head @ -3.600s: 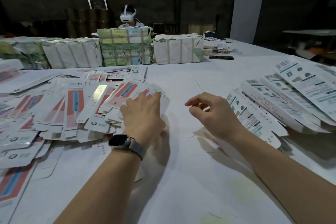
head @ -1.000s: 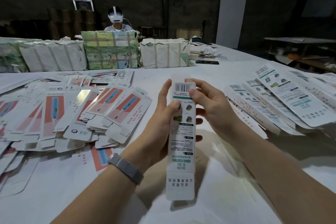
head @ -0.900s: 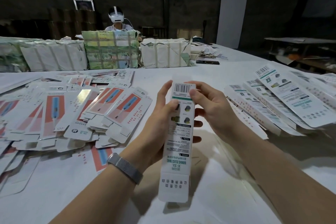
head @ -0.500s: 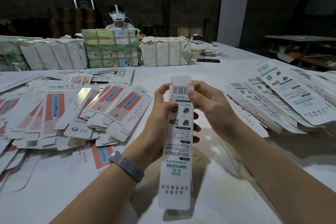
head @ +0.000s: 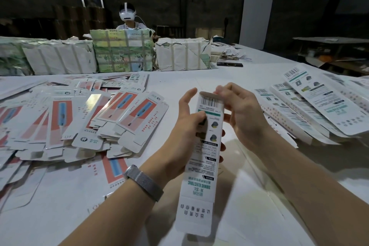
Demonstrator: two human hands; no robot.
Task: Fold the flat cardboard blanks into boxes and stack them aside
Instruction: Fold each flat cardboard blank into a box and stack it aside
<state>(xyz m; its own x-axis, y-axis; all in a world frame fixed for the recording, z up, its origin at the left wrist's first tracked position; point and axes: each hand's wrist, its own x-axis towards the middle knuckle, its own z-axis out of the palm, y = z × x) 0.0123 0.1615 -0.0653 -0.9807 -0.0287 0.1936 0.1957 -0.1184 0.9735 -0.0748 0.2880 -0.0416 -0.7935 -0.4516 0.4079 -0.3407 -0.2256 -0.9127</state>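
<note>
Item: one long narrow box blank, white with green print and a barcode at its far end, partly opened into a sleeve. Location: centre of the frame, held above the white table. Long axis: runs from the lower centre of the frame up toward the middle, tilted slightly rightward at the top; the lower end flap hangs free, untucked.

Left hand: wraps the blank from its left side about mid-length, thumb pressed across the printed face, fingers curled behind with tips showing past the right edge. This is the holding grip.

Right hand: sits at the blank's upper end, fingertips curled over the top flap and pinching it down toward the opening. It is the hand nearer that end, so the closing of the top likely falls to it; the brown inner side of the flap shows at the rim, which suggests the tuck is not yet finished.

Stock, left half of the frame: a spread heap of flat blanks, red-and-blue faces up.

Stock, right edge of the frame: overlapping finished boxes, barcode faces up, well apart from the hands; probably the stacking place.

Background, upper centre: wrapped bundles in a row, and behind them another person wearing a headset.
</note>
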